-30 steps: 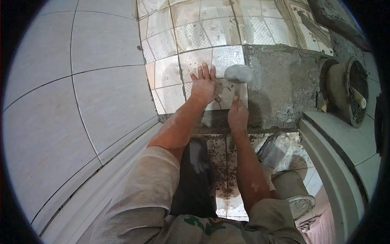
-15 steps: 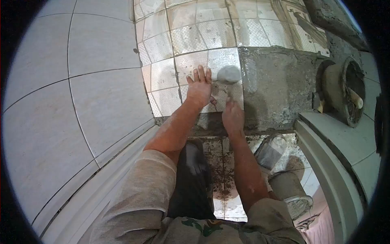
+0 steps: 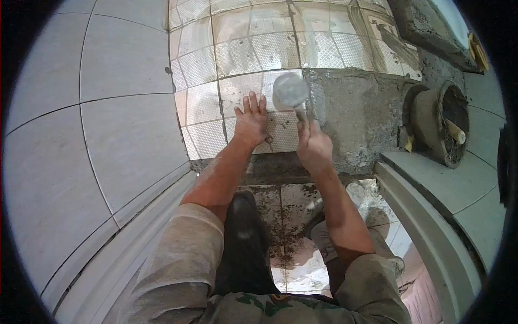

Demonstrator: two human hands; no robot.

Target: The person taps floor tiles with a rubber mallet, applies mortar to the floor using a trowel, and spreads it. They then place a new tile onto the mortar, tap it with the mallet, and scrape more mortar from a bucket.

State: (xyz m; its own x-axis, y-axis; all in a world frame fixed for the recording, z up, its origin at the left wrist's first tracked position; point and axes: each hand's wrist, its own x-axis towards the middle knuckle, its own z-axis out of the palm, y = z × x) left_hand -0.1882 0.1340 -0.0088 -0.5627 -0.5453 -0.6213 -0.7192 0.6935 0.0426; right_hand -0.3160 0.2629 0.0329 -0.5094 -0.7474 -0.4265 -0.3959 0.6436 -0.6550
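My left hand lies on a patterned floor tile with its fingers spread. To its right, my right hand is wrapped round the handle of a round-headed mallet. The mallet's grey head is over the right part of the same tile, slightly blurred; whether it touches the surface I cannot tell. Grey mortar borders the tile on the right. More patterned tiles, some smeared with mortar, lie beyond it.
A dirty bucket with a wooden handle inside lies tipped at the right. Large plain tiles cover the left side. A white door frame runs along the lower right, and a dark boot stands below my left hand.
The mallet head has shifted up and left across the tile, and my right hand has moved with it. The right leg has moved. The whole view has shifted slightly.
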